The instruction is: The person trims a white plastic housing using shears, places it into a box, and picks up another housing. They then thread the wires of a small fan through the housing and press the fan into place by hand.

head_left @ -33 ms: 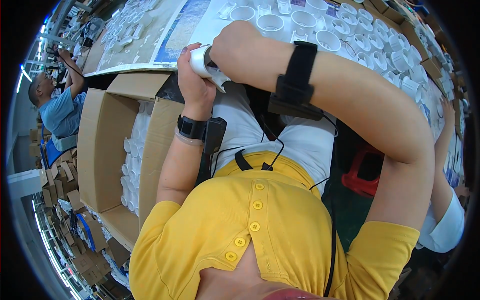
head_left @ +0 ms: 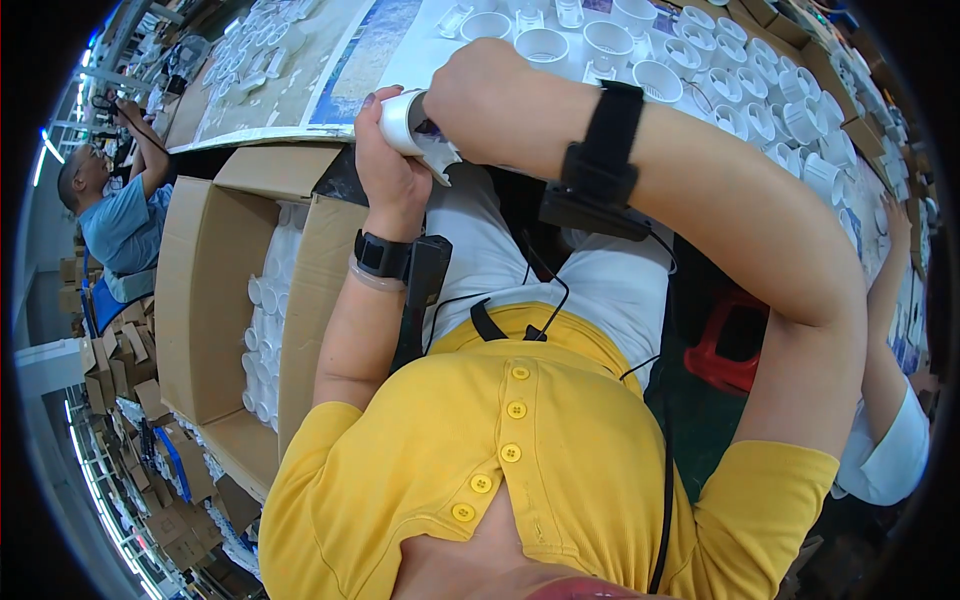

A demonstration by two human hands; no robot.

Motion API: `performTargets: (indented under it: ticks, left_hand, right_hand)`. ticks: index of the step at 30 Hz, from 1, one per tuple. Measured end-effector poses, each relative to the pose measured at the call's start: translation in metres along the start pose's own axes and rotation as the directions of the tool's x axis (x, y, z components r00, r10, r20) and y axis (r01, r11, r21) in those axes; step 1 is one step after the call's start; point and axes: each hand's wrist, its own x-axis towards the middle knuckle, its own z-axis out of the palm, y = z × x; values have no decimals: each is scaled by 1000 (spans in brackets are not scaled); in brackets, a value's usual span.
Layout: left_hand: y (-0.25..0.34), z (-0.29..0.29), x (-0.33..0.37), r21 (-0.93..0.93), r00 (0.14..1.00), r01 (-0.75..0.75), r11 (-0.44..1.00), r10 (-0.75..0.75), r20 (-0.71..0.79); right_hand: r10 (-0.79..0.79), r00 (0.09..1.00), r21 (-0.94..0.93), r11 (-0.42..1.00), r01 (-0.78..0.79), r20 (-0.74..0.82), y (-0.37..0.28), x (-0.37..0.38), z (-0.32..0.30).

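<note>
My left hand (head_left: pixel 388 172) is wrapped round a white round plastic housing (head_left: pixel 397 124), holding it off the table's near edge, above my lap. A flat white flange (head_left: pixel 441 160) sticks out from the housing's lower right side. Bent at the wrist, my right hand (head_left: pixel 478 98) is closed at the housing's open end. Its fingertips are hidden at the dark opening, so what they pinch, if anything, does not show. Beyond my right hand, white plastic cups (head_left: pixel 541 46) stand on the table.
An open cardboard box (head_left: pixel 205 300) with several clear plastic cups (head_left: pixel 262 350) stands left of my lap. More white cups (head_left: pixel 800 120) crowd the table (head_left: pixel 400 62) at right. A red stool (head_left: pixel 722 345) is below. People sit at left (head_left: pixel 125 225) and right (head_left: pixel 885 450).
My right hand and wrist have shifted slightly to the right, uncovering a little more of the housing's opening. My left hand keeps its hold in the same place.
</note>
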Motion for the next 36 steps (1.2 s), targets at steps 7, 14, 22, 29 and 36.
performTargets:
  ticks: [7, 14, 22, 29, 36]
  left_hand:
    - [8, -8, 9, -159, 995, 3, 987, 13, 100]
    - [13, -5, 6, -234, 991, 130, 963, -118, 64]
    - [44, 24, -21, 165, 964, -165, 972, 124, 236]
    - [66, 13, -7, 452, 951, -216, 865, 82, 298]
    - [30, 13, -9, -22, 963, 254, 967, -251, 96]
  right_hand:
    - [45, 998, 331, 943, -25, -53, 36, -36, 33]
    - [65, 934, 553, 819, 151, -351, 27, -78, 69]
    - [476, 818, 940, 265, 217, -323, -1, -81, 98]
    - [597, 732, 942, 147, 301, -327, 15, -77, 106]
    - [561, 725, 916, 207, 344, -399, -17, -67, 109]
